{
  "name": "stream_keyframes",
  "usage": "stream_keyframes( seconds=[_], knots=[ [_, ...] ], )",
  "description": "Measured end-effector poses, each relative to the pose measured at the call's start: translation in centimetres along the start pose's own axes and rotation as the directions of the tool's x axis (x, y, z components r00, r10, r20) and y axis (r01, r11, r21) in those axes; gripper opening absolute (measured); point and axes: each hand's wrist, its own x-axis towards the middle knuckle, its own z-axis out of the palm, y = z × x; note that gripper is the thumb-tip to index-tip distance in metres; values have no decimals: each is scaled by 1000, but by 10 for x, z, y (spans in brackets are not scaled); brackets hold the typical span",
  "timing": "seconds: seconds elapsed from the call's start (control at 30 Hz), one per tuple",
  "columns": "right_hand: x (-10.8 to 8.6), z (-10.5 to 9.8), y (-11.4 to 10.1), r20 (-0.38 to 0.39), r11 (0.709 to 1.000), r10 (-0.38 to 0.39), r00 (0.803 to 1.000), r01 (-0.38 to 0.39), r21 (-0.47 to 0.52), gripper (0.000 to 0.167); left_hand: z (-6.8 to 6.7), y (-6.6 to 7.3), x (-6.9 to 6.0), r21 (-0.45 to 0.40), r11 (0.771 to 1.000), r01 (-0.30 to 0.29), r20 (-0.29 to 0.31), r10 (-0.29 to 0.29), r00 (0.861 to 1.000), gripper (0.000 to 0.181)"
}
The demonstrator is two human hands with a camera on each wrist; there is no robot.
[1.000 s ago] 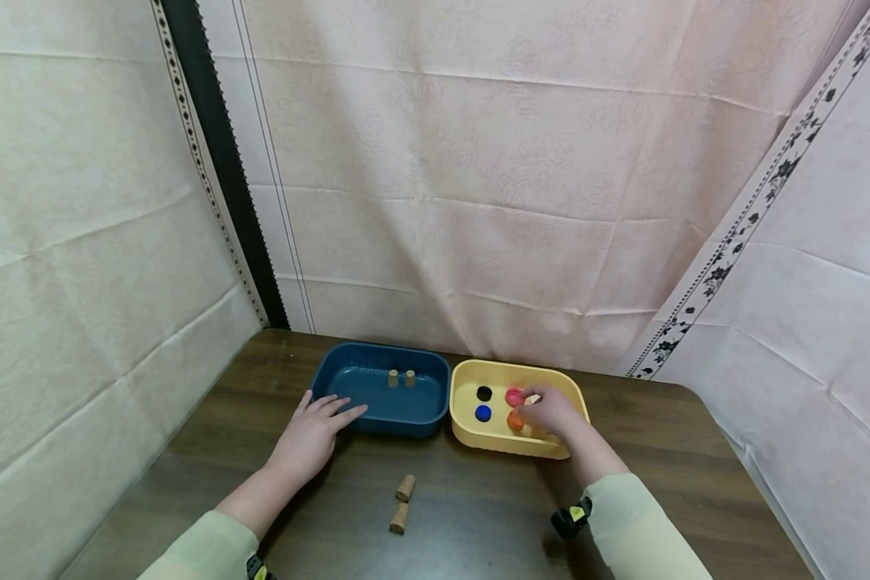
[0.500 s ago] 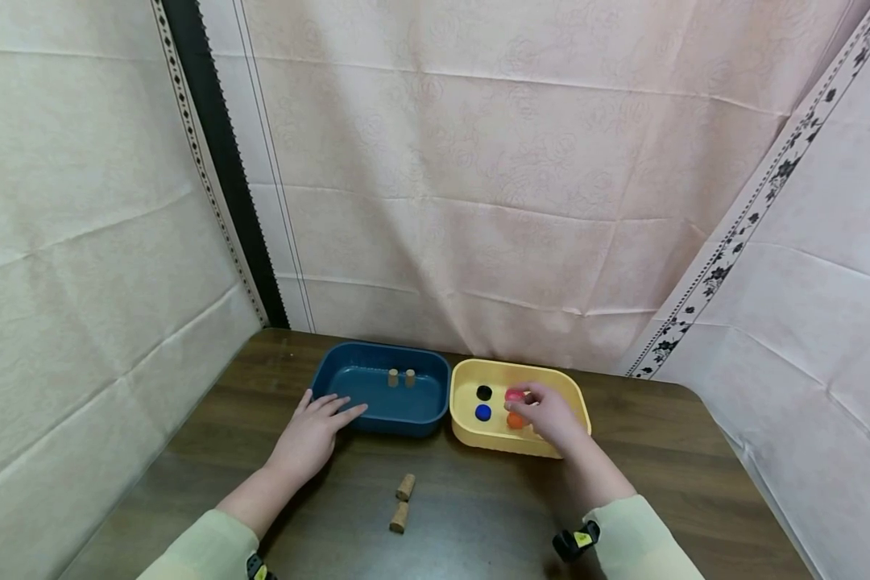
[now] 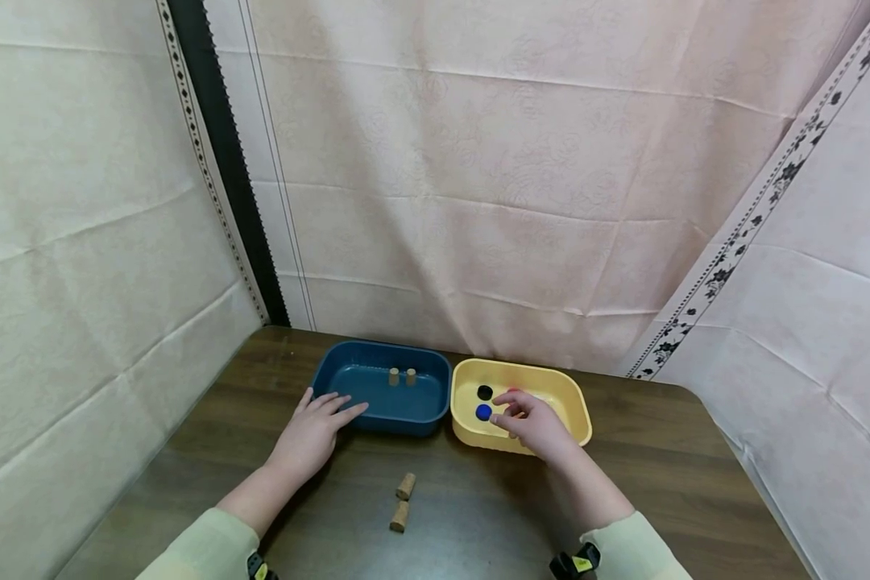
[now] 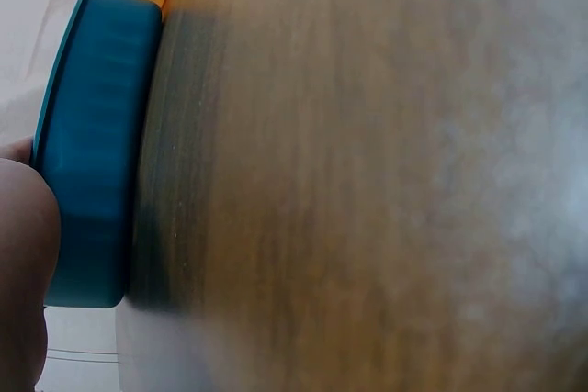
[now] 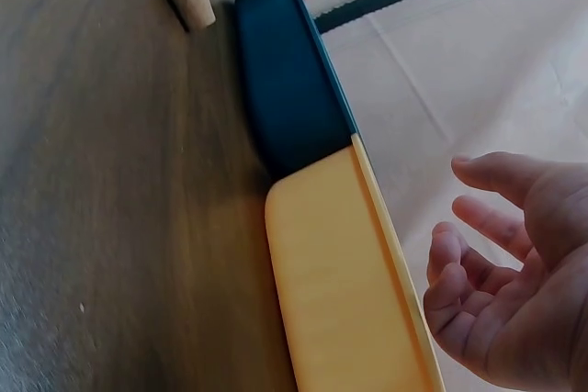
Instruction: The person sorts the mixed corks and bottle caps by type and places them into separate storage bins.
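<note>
My left hand point(image 3: 306, 439) rests with spread fingers on the near left rim of a blue plastic basin point(image 3: 406, 428). Inside that basin two small corks point(image 3: 394, 376) stand upright. Over the yellow basin point(image 3: 478, 437), my right hand point(image 3: 542, 428) hovers with loosely bent fingers, thumb apart from them. The right wrist view shows nothing held in the right hand point(image 5: 519, 273). Close to its fingertips lie a round blue piece point(image 3: 483, 412) and a round black piece point(image 3: 485, 392). A red piece point(image 3: 515, 391) is mostly covered by the hand; the orange one is hidden.
Two corks lie end to end on the wooden table point(image 3: 319, 515), the upper cork point(image 3: 406, 486) touching or nearly touching the lower cork point(image 3: 399, 516). The basins stand side by side against a pale cloth backdrop point(image 3: 478, 201). More cloth hangs left and right.
My right hand has shifted left within the yellow basin, from the red and orange pieces toward the blue and black ones. The left hand stays on the blue rim.
</note>
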Motion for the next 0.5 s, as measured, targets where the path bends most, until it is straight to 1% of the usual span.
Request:
stream_keyframes(
  seconds=[0.13,0.27,0.37,0.5],
  knots=[
    [-4,6,-3,33,1000,-11,999,11,14,26,-1,1,0,-9,1000,0,1,0,1000,59],
    [-7,16,-5,64,999,-49,997,48,11,27,-2,1,0,-11,1000,3,1,-3,1000,59],
    [-9,24,-5,108,997,-72,992,71,13,28,-1,1,0,-8,1000,6,3,-6,1000,59],
    [-12,34,-6,170,994,-103,980,105,-3,31,0,1,0,-5,1000,9,10,-9,1000,59]
  ],
)
